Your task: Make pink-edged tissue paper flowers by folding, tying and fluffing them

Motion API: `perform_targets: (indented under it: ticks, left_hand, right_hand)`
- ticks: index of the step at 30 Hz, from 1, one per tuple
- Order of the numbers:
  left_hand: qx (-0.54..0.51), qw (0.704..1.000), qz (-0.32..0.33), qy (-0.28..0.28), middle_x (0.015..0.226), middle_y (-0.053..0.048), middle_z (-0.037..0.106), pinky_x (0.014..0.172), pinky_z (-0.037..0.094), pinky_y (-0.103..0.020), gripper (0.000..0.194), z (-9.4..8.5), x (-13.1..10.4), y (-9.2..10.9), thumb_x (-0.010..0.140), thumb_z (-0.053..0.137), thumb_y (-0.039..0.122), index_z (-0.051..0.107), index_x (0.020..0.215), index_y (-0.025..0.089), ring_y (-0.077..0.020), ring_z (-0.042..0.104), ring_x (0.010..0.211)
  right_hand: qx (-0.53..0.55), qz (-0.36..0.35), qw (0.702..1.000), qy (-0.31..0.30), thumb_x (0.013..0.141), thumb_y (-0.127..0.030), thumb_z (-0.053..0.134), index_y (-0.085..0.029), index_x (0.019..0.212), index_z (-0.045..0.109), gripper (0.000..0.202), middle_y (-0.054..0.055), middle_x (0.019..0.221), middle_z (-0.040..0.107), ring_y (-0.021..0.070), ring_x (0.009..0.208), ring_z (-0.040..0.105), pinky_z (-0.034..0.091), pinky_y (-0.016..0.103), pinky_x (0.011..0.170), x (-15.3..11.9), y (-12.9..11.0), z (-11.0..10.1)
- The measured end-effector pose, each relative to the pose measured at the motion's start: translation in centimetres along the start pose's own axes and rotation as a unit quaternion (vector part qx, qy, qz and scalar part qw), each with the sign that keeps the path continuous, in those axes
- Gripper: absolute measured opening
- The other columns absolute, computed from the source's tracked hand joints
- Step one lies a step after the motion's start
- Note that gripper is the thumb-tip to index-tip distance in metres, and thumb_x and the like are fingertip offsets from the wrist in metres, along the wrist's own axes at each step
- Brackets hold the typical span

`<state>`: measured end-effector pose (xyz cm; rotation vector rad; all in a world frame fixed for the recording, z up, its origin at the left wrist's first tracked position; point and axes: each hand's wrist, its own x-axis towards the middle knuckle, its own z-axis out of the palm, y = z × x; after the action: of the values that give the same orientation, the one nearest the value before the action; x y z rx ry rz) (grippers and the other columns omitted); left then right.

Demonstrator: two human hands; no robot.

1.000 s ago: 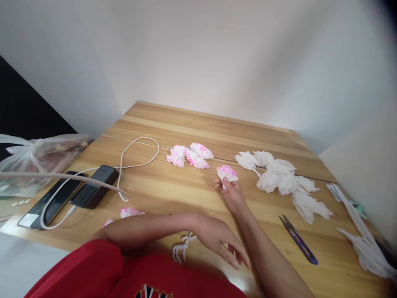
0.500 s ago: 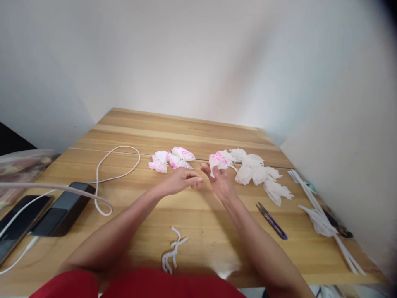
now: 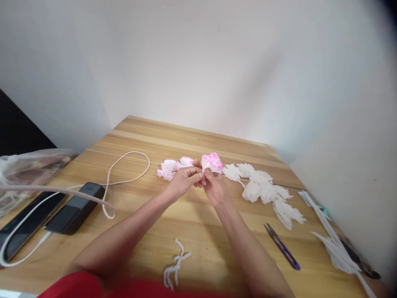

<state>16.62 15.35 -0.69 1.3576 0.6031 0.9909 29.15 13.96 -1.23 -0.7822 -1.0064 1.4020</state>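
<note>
"In the head view, where is the pink-edged flower (image 3: 212,162)?"

"Above the tabletop (image 3: 149,231), ruffles upward, its base pinched by the right hand (image 3: 215,189)."

"And the left hand (image 3: 183,182)?"

"Its fingers are drawn narrow beside that base; whether they grip it, one cannot tell."

"How might it handle?"

"Light, soft, probably easy to crush or tear; the gathered base looks the safest hold."

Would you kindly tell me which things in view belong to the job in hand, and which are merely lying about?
Likely in use:
pink-edged ruffled flower, between left hand and right hand
pink-and-white ruffled pieces
white ruffled pieces
purple-handled snips
perhaps the short white strips

Apparently just lying about:
phone
black power bank
white cable
plastic bag
</note>
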Motion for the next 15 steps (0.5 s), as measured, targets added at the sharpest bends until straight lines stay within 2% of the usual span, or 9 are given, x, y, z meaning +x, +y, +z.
perform_targets:
  ticks: [3,7,11,15]
  left_hand:
    - [-0.023,1.000,0.005,-0.004,0.065,-0.003,0.058,0.062,0.041,-0.024,0.042,-0.2,0.0,0.1,0.078,0.061,0.053,0.056,0.070,0.012,-0.0120,0.052,0.061]
    - [-0.050,0.998,0.014,-0.025,0.061,-0.001,0.055,0.064,0.039,-0.025,0.040,-0.3,0.0,-0.5,0.082,0.056,0.053,0.052,0.075,0.013,-0.0120,0.050,0.059]
    - [-0.051,0.997,0.003,-0.058,0.057,0.001,0.052,0.066,0.037,-0.025,0.034,-0.6,0.1,-1.4,0.086,0.053,0.047,0.051,0.077,0.014,-0.0116,0.047,0.057]
    - [0.003,0.994,0.005,-0.105,0.054,0.002,0.045,0.064,0.035,-0.026,0.030,-1.2,0.2,-1.5,0.086,0.049,0.039,0.050,0.069,0.014,-0.0116,0.044,0.057]
  right_hand:
    - [-0.059,-0.034,0.998,-0.017,0.075,-0.046,0.066,-0.017,0.071,0.065,0.030,-0.002,0.049,0.045,0.0119,0.050,0.044,0.040,0.028,0.054,0.1,-0.3,-0.1]
    - [-0.236,-0.078,0.969,-0.009,0.079,-0.041,0.061,-0.017,0.048,0.056,0.040,0.001,0.048,0.054,0.0128,0.052,0.050,0.043,0.027,0.061,-0.3,-1.5,-0.3]
    - [-0.344,-0.075,0.935,0.028,0.076,-0.039,0.063,-0.017,0.055,0.061,0.030,-0.001,0.052,0.059,0.0125,0.054,0.052,0.041,0.023,0.057,-0.9,-3.0,-0.7]
    - [-0.416,-0.078,0.906,0.007,0.078,-0.042,0.060,-0.017,0.059,0.063,0.032,-0.002,0.058,0.061,0.0124,0.058,0.053,0.039,0.022,0.058,-1.5,-4.0,-1.0]
